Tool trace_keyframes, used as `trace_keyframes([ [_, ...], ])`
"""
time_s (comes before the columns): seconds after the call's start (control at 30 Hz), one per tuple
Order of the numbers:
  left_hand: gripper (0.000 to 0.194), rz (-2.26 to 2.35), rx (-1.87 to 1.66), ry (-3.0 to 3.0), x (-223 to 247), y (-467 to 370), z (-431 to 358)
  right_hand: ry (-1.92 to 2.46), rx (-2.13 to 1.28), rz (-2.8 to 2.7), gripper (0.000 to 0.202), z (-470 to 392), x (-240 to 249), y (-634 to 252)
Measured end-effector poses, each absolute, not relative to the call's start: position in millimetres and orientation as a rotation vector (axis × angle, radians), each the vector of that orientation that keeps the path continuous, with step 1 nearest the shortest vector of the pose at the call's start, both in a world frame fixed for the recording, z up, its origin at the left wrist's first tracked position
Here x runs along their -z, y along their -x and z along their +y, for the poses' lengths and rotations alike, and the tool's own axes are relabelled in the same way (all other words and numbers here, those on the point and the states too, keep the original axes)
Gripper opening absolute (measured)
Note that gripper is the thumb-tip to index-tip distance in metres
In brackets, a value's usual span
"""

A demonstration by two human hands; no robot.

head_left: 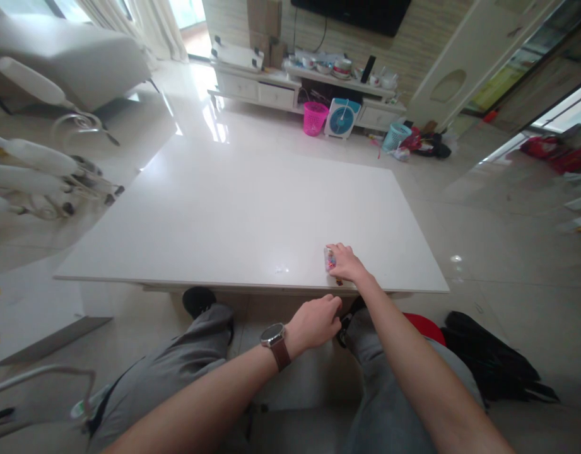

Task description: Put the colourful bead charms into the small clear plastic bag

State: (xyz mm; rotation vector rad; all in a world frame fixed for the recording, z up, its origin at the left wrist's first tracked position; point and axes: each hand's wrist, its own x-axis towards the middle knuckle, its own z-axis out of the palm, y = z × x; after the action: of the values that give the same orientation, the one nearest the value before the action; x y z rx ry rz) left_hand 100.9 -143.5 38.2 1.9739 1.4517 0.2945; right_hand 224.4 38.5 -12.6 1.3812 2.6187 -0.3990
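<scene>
My right hand (347,261) is at the front of the white table (252,214), with its fingers closed around a small clear box (328,260) that has pink and other coloured bits inside. A small brownish piece (339,282) lies just below that hand, at the table's front edge. My left hand (316,320), with a watch (273,335) on its wrist, hovers just short of the same edge. Its fingers are curled in, and whatever they may hold is hidden. Left of the box, some tiny clear bits (281,270) rest on the tabletop.
My legs are under the table's front edge, with a red item (425,329) and a black bag-like item (493,359) to the right. Beyond the table are a pink basket (315,118), a blue fan (342,118) and a TV cabinet (275,94). White-backed chairs (39,154) stand left.
</scene>
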Motion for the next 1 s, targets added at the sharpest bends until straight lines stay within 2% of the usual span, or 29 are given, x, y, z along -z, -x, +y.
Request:
trace_keyframes([
  [1.0, 0.018, 1.431, -0.247, -1.962, -40.8, -100.8, -144.6, -1.382, 0.397, 2.639, 0.074, 41.2, 15.8, -226.5],
])
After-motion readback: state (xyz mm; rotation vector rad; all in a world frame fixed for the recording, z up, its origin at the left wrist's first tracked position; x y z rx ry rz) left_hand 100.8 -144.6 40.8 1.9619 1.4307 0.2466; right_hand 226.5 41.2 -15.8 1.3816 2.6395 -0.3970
